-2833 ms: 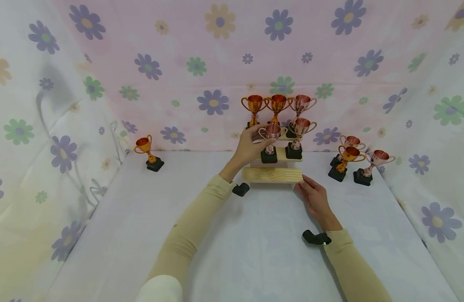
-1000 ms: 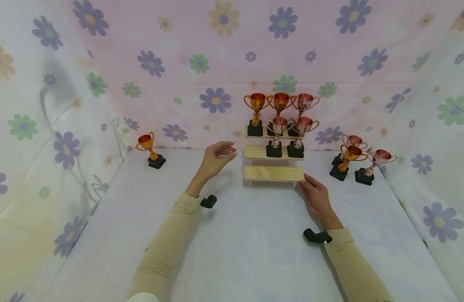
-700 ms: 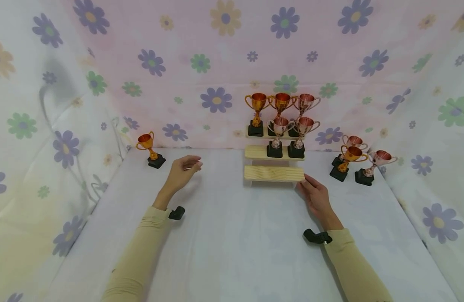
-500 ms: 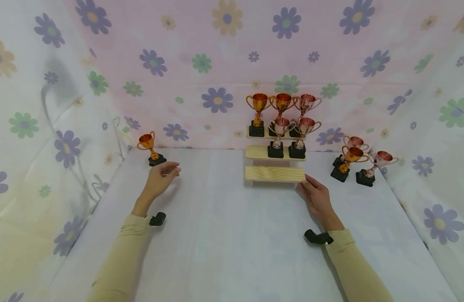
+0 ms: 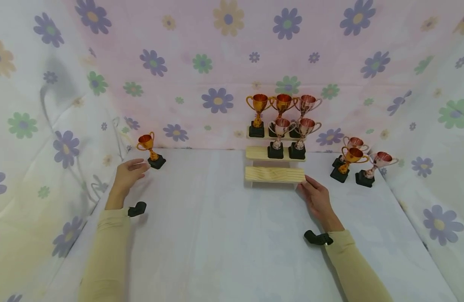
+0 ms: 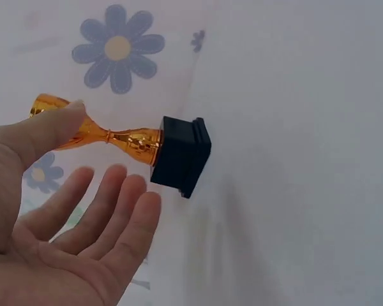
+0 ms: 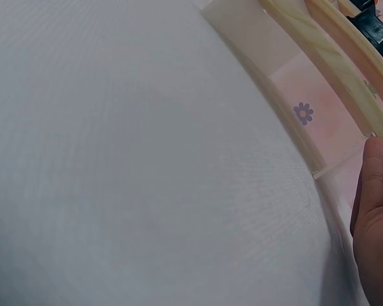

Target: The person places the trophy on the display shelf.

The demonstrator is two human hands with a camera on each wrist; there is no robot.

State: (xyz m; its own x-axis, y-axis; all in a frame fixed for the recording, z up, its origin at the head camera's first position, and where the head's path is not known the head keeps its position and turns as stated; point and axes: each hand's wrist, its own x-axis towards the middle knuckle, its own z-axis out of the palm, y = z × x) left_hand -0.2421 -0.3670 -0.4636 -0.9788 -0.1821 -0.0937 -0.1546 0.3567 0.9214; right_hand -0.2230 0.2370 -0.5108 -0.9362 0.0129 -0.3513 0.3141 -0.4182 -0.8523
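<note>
The left hand (image 5: 128,175) has its fingers loosely bent and apart from one another, with a gap between thumb and fingers and nothing held between them. The lone gold trophy (image 5: 153,155) stands on the table (image 5: 209,235) just beyond the fingertips; in the left wrist view the thumb overlaps its cup, hiding part of the bowl, so whether they touch cannot be told, while the stem and black base show clear of the hand. The right hand (image 5: 316,199) has its fingertips against the right end of the wooden stand's (image 5: 275,174) lowest step; most of its fingers are hidden behind the thumb and cut off in the right wrist view, so whether it pinches the stand or only presses it cannot be told. Two rose-gold trophies (image 5: 282,126) stand on the middle step, toward its right, partly covering those on the top step: two gold trophies (image 5: 260,102) and one rose-gold trophy (image 5: 308,100). Farther right on the table stands a cluster of three trophies (image 5: 353,156), a gold one hiding much of the rearmost; behind hangs a flowered cloth (image 5: 171,54).
</note>
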